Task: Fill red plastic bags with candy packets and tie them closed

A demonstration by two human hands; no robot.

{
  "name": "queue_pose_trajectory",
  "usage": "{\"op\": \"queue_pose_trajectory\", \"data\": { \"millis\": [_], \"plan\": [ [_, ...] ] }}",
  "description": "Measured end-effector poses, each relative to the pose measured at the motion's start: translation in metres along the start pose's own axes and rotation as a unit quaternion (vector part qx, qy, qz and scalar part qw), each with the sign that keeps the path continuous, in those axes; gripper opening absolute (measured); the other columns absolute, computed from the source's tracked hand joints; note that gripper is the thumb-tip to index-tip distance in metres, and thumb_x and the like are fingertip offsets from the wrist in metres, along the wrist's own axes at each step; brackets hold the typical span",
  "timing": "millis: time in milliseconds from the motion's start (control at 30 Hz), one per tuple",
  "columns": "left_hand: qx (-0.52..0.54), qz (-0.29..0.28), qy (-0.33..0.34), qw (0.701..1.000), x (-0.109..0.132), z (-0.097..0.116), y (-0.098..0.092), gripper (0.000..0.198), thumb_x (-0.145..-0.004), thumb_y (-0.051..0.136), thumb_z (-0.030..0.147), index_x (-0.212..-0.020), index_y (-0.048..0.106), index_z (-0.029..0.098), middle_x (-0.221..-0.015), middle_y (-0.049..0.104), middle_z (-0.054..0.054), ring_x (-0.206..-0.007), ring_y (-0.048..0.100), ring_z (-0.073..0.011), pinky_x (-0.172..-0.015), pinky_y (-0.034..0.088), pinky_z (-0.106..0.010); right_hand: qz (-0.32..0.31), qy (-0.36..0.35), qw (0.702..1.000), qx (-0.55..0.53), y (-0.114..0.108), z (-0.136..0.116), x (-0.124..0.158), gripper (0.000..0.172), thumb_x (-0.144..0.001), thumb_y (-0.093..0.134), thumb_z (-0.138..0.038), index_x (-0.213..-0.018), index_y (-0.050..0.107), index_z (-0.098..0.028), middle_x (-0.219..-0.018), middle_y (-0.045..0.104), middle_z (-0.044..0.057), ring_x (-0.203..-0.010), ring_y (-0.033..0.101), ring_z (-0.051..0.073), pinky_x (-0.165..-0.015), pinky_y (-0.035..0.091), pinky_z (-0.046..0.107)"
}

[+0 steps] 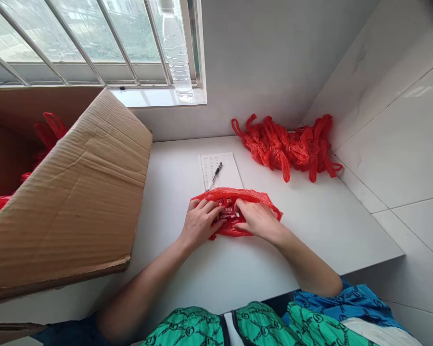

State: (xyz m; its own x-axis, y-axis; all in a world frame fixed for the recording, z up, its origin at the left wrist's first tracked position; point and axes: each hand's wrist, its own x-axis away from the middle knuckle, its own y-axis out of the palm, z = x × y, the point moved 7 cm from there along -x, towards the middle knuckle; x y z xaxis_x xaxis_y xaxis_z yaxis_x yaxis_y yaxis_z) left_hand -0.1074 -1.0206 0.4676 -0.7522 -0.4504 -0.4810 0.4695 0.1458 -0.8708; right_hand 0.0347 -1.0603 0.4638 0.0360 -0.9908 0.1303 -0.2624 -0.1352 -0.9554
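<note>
An opened red plastic bag (252, 194) lies on the white table, with small dark red packets (228, 211) showing in its mouth. My left hand (201, 220) is at the bag's left side, fingers apart, fingertips on the packets and thumb low at the near edge. On the right side, my right hand (258, 218) reaches into the bag, its thumb and index finger bent at the packets. Whether its fingers pinch one cannot be made out. Behind the bag are a sheet of paper (225, 168) and a pen (215, 176) on it.
A large open cardboard box (79, 192) fills the left side, with red bags (50, 129) inside. Several knotted red bags (285, 146) are piled at the table's back right. A clear water bottle (177, 57) stands on the windowsill. The table's (346, 226) right edge meets a tiled wall.
</note>
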Motion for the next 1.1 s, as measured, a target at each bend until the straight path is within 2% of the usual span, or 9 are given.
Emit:
{"op": "queue_pose_trajectory", "data": {
  "millis": [167, 267, 333, 433, 600, 733, 900, 1000, 1100],
  "plan": [
    [0.031, 0.033, -0.047, 0.998, 0.002, -0.015, -0.013, 0.016, -0.099, 0.051, 0.028, -0.100, 0.066, 0.023, -0.093, 0.074, 0.000, -0.084, 0.064, -0.0180, -0.093, 0.036, -0.039, -0.025, -0.041, 0.988, -0.149, 0.001, 0.007, 0.001, 0.026, -0.081, 0.065, -0.018, -0.103, 0.051, -0.020, -0.081, 0.063, 0.000, -0.069, 0.059, 0.017, -0.055, 0.035, 0.025],
    [0.059, 0.039, -0.084, 0.994, 0.005, -0.027, -0.015, 0.021, -0.101, 0.046, 0.027, -0.091, 0.064, 0.022, -0.087, 0.073, 0.001, -0.081, 0.065, -0.0165, -0.093, 0.035, -0.038, 0.038, -0.059, 0.975, -0.213, -0.016, 0.012, 0.003, 0.005, -0.091, 0.055, -0.025, -0.091, 0.057, -0.020, -0.078, 0.063, 0.000, -0.069, 0.058, 0.017, -0.059, 0.039, 0.028],
    [0.083, 0.035, -0.099, 0.991, 0.007, -0.032, -0.012, 0.023, -0.101, 0.045, 0.028, -0.089, 0.063, 0.021, -0.086, 0.073, 0.001, -0.082, 0.065, -0.0160, -0.093, 0.035, -0.037, 0.083, -0.060, 0.963, -0.249, -0.026, 0.015, 0.004, 0.016, -0.095, 0.051, -0.029, -0.086, 0.061, -0.020, -0.079, 0.065, 0.002, -0.071, 0.060, 0.017, -0.063, 0.042, 0.029],
    [0.105, 0.019, -0.096, 0.990, 0.008, -0.033, -0.005, 0.026, -0.102, 0.043, 0.029, -0.086, 0.061, 0.021, -0.083, 0.071, 0.001, -0.079, 0.063, -0.0151, -0.095, 0.034, -0.037, 0.111, -0.068, 0.929, -0.345, -0.028, 0.016, 0.000, 0.018, -0.096, 0.053, -0.032, -0.097, 0.067, -0.021, -0.094, 0.071, 0.003, -0.085, 0.065, 0.019, -0.074, 0.047, 0.032],
    [0.131, 0.000, -0.095, 0.987, 0.011, -0.035, 0.003, 0.028, -0.103, 0.041, 0.028, -0.084, 0.060, 0.021, -0.077, 0.067, 0.003, -0.073, 0.060, -0.0132, -0.095, 0.033, -0.036, 0.074, -0.088, 0.864, -0.491, -0.012, 0.012, -0.010, 0.024, -0.096, 0.054, -0.037, -0.108, 0.069, -0.023, -0.106, 0.072, 0.004, -0.096, 0.067, 0.019, -0.086, 0.051, 0.034],
    [0.169, 0.016, -0.125, 0.978, 0.013, -0.041, 0.004, 0.028, -0.103, 0.040, 0.031, -0.090, 0.063, 0.021, -0.079, 0.067, 0.003, -0.074, 0.060, -0.0134, -0.096, 0.033, -0.036, 0.051, -0.087, 0.835, -0.540, -0.007, 0.010, -0.011, 0.023, -0.094, 0.057, -0.036, -0.109, 0.068, -0.022, -0.104, 0.071, 0.005, -0.093, 0.067, 0.019, -0.087, 0.053, 0.036],
    [0.211, 0.017, -0.166, 0.963, 0.016, -0.048, 0.011, 0.031, -0.103, 0.038, 0.034, -0.092, 0.064, 0.023, -0.081, 0.069, 0.003, -0.074, 0.060, -0.0139, -0.098, 0.033, -0.037, 0.098, -0.086, 0.835, -0.534, -0.017, 0.011, -0.007, 0.014, -0.094, 0.056, -0.035, -0.098, 0.062, -0.023, -0.093, 0.065, 0.001, -0.086, 0.063, 0.017, -0.082, 0.052, 0.035],
    [0.224, 0.018, -0.177, 0.958, 0.016, -0.050, 0.013, 0.032, -0.103, 0.037, 0.034, -0.093, 0.065, 0.024, -0.082, 0.069, 0.004, -0.074, 0.061, -0.0136, -0.099, 0.033, -0.038, 0.139, -0.063, 0.857, -0.491, -0.020, 0.017, -0.006, 0.013, -0.094, 0.055, -0.037, -0.090, 0.056, -0.024, -0.082, 0.059, -0.002, -0.077, 0.060, 0.016, -0.076, 0.051, 0.034],
    [0.226, 0.026, -0.177, 0.958, 0.016, -0.049, 0.011, 0.030, -0.103, 0.039, 0.035, -0.094, 0.065, 0.023, -0.082, 0.070, 0.004, -0.073, 0.061, -0.0135, -0.099, 0.034, -0.037, 0.129, -0.055, 0.882, -0.450, -0.014, 0.017, -0.006, 0.012, -0.094, 0.053, -0.036, -0.090, 0.054, -0.025, -0.085, 0.060, -0.002, -0.076, 0.062, 0.016, -0.076, 0.051, 0.035]
  ]
}}
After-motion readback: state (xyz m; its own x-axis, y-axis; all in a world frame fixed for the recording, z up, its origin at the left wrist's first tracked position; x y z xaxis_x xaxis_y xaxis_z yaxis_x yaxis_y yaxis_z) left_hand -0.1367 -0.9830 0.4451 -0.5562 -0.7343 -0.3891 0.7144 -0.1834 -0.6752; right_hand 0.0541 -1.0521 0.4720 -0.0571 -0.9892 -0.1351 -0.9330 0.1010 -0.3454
